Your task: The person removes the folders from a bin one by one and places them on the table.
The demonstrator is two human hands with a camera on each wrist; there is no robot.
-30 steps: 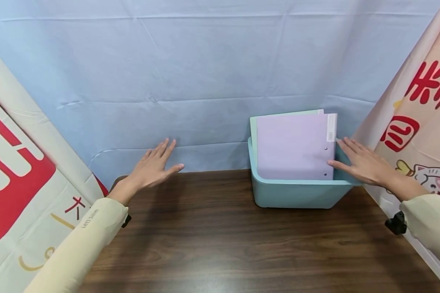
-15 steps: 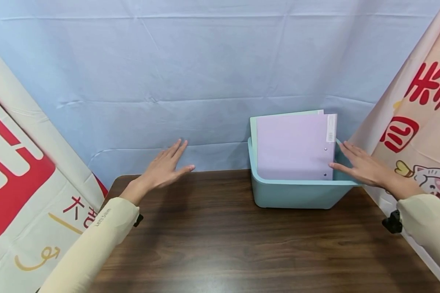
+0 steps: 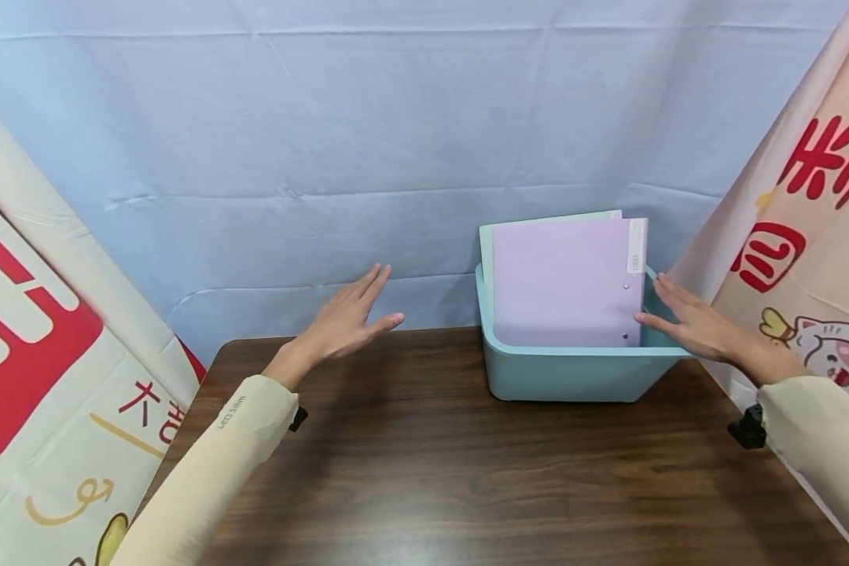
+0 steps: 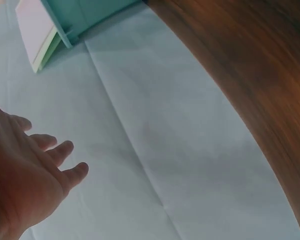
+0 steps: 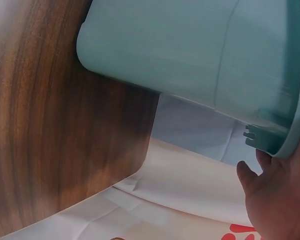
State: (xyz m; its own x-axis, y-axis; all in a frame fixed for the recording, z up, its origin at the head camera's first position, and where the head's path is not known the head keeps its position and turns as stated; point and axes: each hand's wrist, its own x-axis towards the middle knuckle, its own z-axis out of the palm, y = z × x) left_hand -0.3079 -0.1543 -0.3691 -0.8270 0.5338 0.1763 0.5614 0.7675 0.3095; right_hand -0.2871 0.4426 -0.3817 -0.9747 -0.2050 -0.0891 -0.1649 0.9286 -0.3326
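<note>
A light blue plastic bin (image 3: 573,376) stands at the back right of the wooden table. Upright in it lean a lilac file folder (image 3: 562,283) with a white label and a mint green folder (image 3: 486,259) behind it. My right hand (image 3: 696,321) lies at the bin's right rim, fingers fairly straight, thumb over the inside. In the right wrist view, two fingertips (image 5: 246,172) show beside the rim's outer side; the others are hidden. Left of the bin, my left hand (image 3: 343,321) hovers over the table's back edge with fingers extended, touching nothing.
The brown wooden table (image 3: 424,472) runs from the front to a pale blue cloth (image 3: 325,118) at the back. Printed cloths hang at the left (image 3: 56,330) and right (image 3: 799,236), the right one close to the bin.
My left hand has moved rightward, nearer to the bin. My right hand stays at the rim, and the bin and folders keep their place.
</note>
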